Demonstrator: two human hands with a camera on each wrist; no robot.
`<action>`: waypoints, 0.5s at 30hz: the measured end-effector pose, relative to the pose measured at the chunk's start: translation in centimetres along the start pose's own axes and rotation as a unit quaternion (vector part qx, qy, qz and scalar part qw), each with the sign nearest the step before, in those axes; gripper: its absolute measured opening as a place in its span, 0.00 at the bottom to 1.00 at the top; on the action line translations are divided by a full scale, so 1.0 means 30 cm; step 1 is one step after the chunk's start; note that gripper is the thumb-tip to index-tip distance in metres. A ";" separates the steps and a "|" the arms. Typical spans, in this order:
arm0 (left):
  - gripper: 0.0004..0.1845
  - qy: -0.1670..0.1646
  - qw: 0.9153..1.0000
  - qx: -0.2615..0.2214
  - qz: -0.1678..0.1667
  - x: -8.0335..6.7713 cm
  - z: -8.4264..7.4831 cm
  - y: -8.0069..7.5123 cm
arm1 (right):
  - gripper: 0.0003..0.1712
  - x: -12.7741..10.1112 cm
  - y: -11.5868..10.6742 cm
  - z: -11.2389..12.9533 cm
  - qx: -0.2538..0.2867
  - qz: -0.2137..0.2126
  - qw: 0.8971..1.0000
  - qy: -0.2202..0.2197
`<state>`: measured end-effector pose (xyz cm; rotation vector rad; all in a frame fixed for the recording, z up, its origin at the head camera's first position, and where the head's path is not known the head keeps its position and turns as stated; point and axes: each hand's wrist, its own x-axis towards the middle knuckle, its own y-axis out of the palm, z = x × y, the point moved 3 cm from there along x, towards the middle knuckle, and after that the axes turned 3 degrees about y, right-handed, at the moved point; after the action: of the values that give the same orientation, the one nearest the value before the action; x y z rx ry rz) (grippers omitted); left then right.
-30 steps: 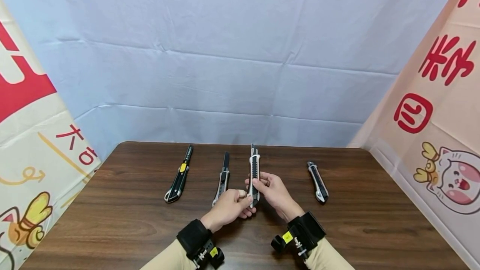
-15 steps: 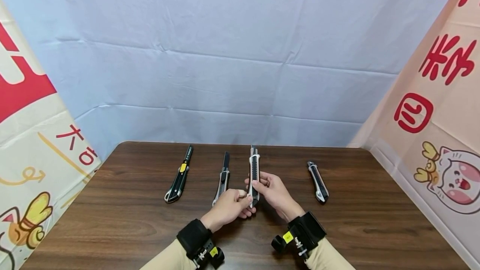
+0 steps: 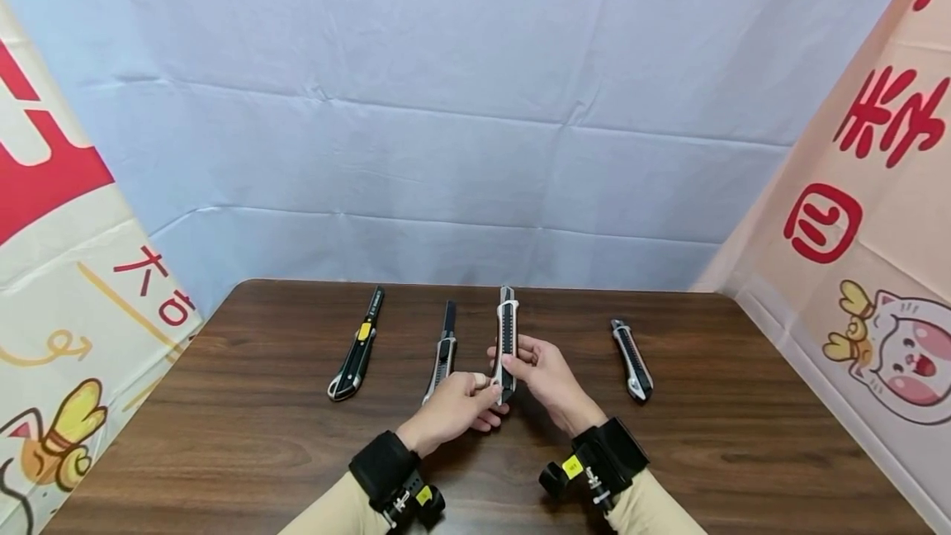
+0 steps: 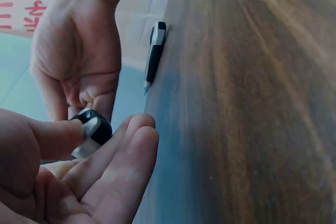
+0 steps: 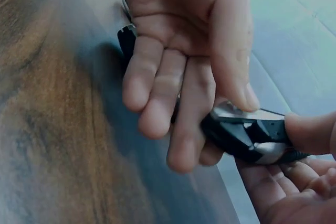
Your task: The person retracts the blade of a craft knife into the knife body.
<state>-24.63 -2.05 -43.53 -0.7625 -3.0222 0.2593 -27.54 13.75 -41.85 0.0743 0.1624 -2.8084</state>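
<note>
Both hands hold one grey-and-black snap-off utility knife (image 3: 507,329) upright in front of the person, its blade end pointing away. My left hand (image 3: 453,411) pinches the butt end between thumb and fingers; in the left wrist view its thumb (image 4: 58,137) presses on the black-and-silver end cap. Higher on the handle, my right hand (image 3: 550,378) grips the knife from the right, thumb on the front and fingers behind. A second grey-and-black utility knife (image 3: 443,357) lies just left, its lower end partly hidden by the left hand.
On the brown wooden table (image 3: 713,436) a green-black utility knife with a yellow slider (image 3: 358,357) lies further left. Another grey-and-black utility knife (image 3: 633,363) lies to the right. A pale blue cloth (image 3: 461,106) hangs behind, with printed banners at both sides.
The held knife has turned slightly in the fingers, and its far end now looks squarer, where a thin point showed before. Both hands keep their hold and have barely moved.
</note>
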 end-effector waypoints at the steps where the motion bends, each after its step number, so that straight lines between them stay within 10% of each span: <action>1: 0.16 0.001 1.000 0.001 0.001 -0.001 -0.002 -0.001 | 0.25 0.000 0.000 -0.002 -0.001 -0.002 1.000 0.003; 15: 0.14 0.011 0.998 -0.013 -0.054 0.002 -0.005 0.000 | 0.19 -0.007 0.016 0.006 -0.015 -0.083 0.996 0.031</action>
<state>-24.69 -2.00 -43.38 -0.5956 -3.0395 0.2076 -27.21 13.35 -41.69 0.1479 0.2348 -2.9690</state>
